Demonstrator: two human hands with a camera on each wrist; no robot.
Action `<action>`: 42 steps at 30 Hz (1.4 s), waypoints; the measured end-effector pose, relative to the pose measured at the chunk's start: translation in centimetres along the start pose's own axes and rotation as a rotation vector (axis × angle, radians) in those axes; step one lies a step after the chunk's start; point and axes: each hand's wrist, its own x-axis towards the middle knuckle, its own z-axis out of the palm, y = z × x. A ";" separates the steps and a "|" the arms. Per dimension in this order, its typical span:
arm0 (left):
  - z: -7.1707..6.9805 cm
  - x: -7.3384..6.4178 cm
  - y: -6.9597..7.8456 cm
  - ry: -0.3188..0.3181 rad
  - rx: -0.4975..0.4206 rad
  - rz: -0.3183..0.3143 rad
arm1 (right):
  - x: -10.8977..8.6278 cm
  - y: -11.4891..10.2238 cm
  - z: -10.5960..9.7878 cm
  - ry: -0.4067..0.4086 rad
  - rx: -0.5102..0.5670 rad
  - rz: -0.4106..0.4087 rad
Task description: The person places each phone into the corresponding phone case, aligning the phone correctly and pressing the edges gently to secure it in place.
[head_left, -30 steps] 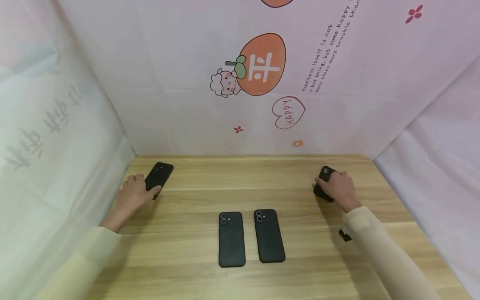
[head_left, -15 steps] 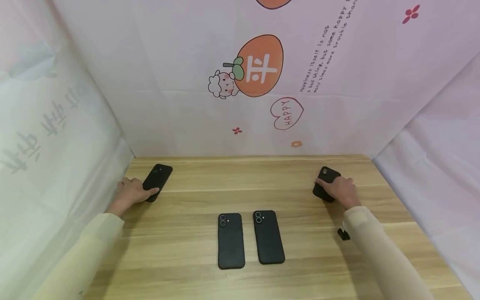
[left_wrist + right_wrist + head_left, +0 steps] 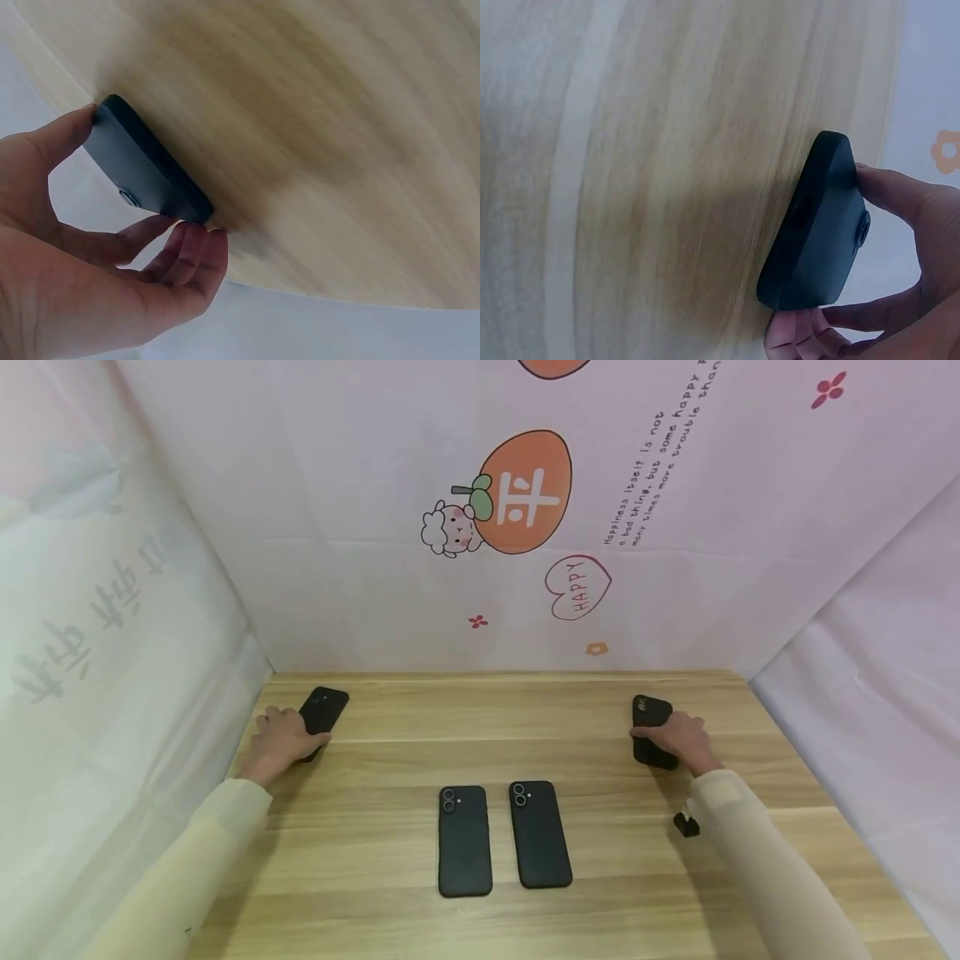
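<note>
At the back left of the table, my left hand (image 3: 283,743) holds a black smartphone (image 3: 324,708) by its sides. In the left wrist view, the thumb presses one edge of that smartphone (image 3: 142,169) and the fingertips the opposite edge. Over at the back right, my right hand (image 3: 684,739) grips another black smartphone (image 3: 652,714), camera side up. The right wrist view has this smartphone (image 3: 821,232) between thumb and fingers, close over the wood. Two more black smartphones, a left one (image 3: 465,843) and a right one (image 3: 541,835), lie side by side at the front middle, cameras up.
A small black object (image 3: 686,824) shows beside the right sleeve (image 3: 757,852). The wooden table (image 3: 480,727) ends at a printed cloth wall (image 3: 360,593) behind. Cloth also hangs along the left and right sides.
The smartphone in my right hand has turned slightly, its camera end swinging left. My left wrist and forearm have shifted right, while its smartphone stays nearly in place. The two middle smartphones are unmoved.
</note>
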 end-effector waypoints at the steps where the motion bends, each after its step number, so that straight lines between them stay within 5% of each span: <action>1: 0.0 0.1 0.1 -0.001 -0.006 -0.010 | 0.0 -0.1 -0.1 -0.007 -0.001 -0.001; 10: -0.3 0.4 0.4 0.004 -0.086 -0.068 | 0.2 -0.5 -0.2 0.022 -0.069 -0.087; 14: -0.3 0.6 0.5 0.010 -0.152 -0.091 | 0.1 -0.7 0.0 0.035 0.003 -0.060; 20: -0.5 0.9 0.2 -0.008 -0.129 -0.073 | -0.2 -0.8 -0.3 0.030 0.121 -0.002; 27: -0.8 1.2 0.1 -0.002 -0.151 -0.031 | -0.1 -0.2 -1.0 0.017 0.174 -0.051; 33: -0.7 1.3 0.3 -0.008 -0.253 0.023 | 0.0 0.2 -1.2 -0.020 0.253 -0.068; 42: -0.9 1.0 0.9 -0.016 -0.496 -0.012 | -0.6 0.0 -1.9 -0.106 0.391 -0.070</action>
